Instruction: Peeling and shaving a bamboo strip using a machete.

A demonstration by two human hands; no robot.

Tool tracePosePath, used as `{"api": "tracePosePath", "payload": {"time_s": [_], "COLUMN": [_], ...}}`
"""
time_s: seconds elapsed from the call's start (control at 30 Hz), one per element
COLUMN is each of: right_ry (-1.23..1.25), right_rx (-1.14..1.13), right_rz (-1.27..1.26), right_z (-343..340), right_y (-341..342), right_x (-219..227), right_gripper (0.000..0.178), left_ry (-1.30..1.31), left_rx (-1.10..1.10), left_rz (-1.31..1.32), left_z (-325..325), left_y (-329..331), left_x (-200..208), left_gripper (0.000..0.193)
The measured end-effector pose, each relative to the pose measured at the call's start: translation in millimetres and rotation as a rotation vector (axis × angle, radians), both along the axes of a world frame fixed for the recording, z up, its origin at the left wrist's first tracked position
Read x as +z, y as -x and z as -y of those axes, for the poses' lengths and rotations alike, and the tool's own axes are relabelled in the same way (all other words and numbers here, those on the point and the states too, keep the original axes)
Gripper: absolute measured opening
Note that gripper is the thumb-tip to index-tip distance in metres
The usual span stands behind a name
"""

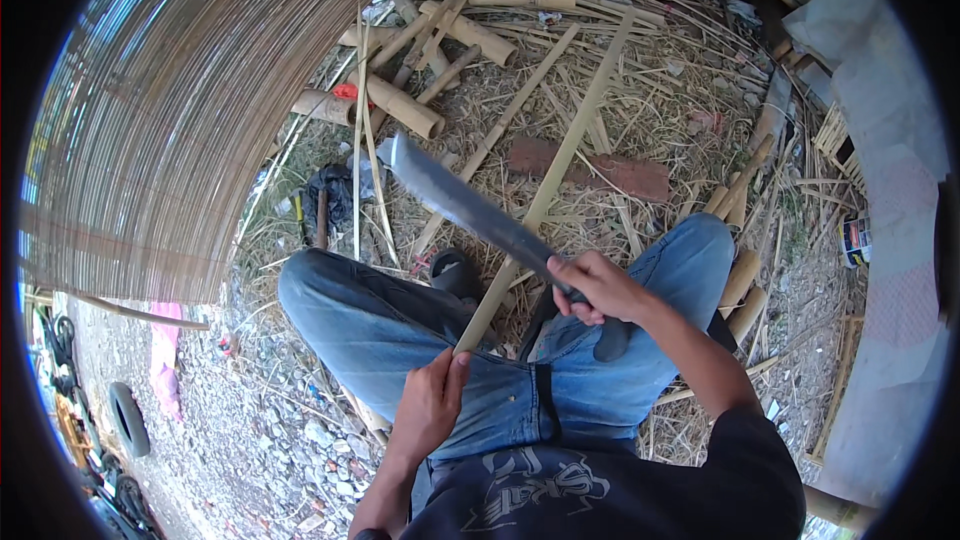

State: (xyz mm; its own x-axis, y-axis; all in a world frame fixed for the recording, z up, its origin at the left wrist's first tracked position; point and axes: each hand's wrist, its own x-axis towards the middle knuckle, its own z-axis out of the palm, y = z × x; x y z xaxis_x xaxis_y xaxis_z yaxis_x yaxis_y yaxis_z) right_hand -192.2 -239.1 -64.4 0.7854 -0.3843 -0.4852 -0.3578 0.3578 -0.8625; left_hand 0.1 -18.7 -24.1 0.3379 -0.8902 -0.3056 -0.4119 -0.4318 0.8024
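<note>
A machete [470,215] with a broad dark blade slants across the middle, its tip pointing up and left. My right hand [598,290] is closed round its handle above my right thigh. A long, flat bamboo strip [567,153] runs from my lap up and away to the right. My left hand [434,395] grips the strip's near end, thumb on top. The blade crosses over the strip in this view; whether the two touch I cannot tell. My jeans-clad legs are spread to either side of the strip.
Cut bamboo poles [405,105] and thin strips lie ahead on straw-like shavings. A reddish-brown slab [590,168] sits beyond my knees. At the left hangs a slatted bamboo blind [190,110]; a tyre [128,420] lies on the gravel. More bamboo pieces [742,290] rest beside my right knee.
</note>
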Motion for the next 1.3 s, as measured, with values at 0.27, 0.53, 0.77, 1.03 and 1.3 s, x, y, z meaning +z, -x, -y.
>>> {"api": "tracePosePath", "payload": {"time_s": [0.27,0.53,0.77,1.03,1.3], "right_ry": [-0.046,-0.028,0.016,-0.11,-0.043], "right_rx": [-0.15,-0.235,-0.221,-0.286,-0.102], "right_rz": [0.018,0.079,0.034,0.058,-0.047], "right_z": [-3,5,11,16,-3], "right_y": [2,0,5,4,6], "right_x": [-4,0,7,1,6], "right_gripper": [0.068,0.067,0.065,0.064,0.067], "left_ry": [-0.014,-0.1,-0.171,-0.157,-0.13], "left_rx": [-0.017,-0.009,0.039,-0.013,-0.034], "left_rz": [-0.022,-0.25,-0.384,-0.373,-0.334], "left_z": [-1,-6,-18,-19,-10], "left_y": [-3,-10,-12,-14,-14], "left_x": [1,-1,2,-3,-3], "left_gripper": [0.033,0.045,0.046,0.048,0.051]}}
